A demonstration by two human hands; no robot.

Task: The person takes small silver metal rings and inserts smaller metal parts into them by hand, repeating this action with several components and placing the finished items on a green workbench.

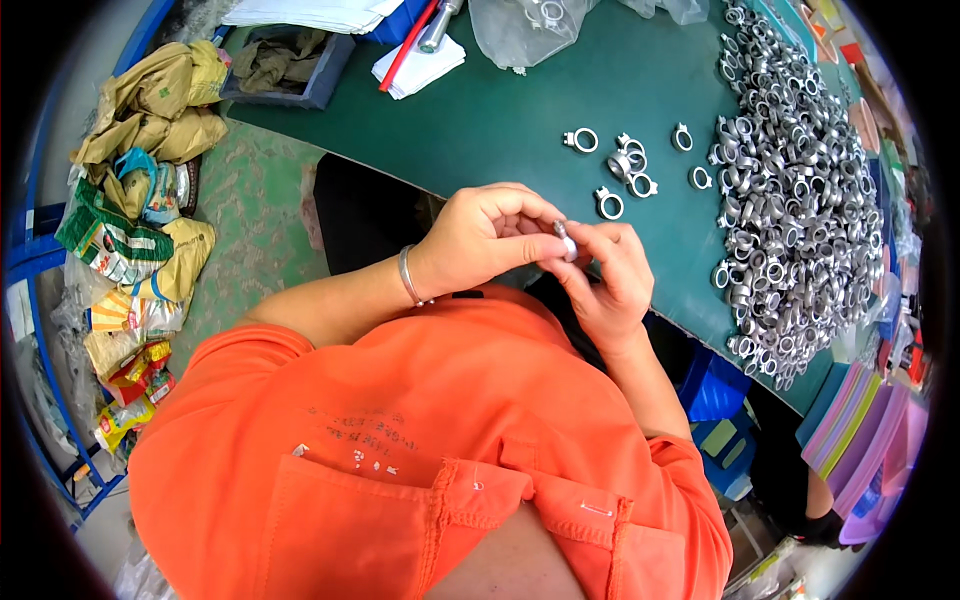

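Observation:
Between my two hands, just off the near edge of the green table, is a small silver metal ring [568, 246]. It is seen nearly edge-on, and fingers hide much of it. My left hand [478, 240], with a bracelet on its wrist, pinches the ring between thumb and fingertips. From the other side, the closed fingers of my right hand [612, 272] also grip it. Beyond my hands several loose rings lie on the table, one a ring with a small lug [609, 204]. A large heap of similar rings [795, 210] covers the table's right side.
The green table [480, 135] stretches across the front. At its far left stand a grey bin [318, 88] with cloth inside and a red stick [408, 48] on white paper. A clear plastic bag [525, 30] lies at the back. Sacks [150, 130] line the left; coloured trays [865, 430] stand at right.

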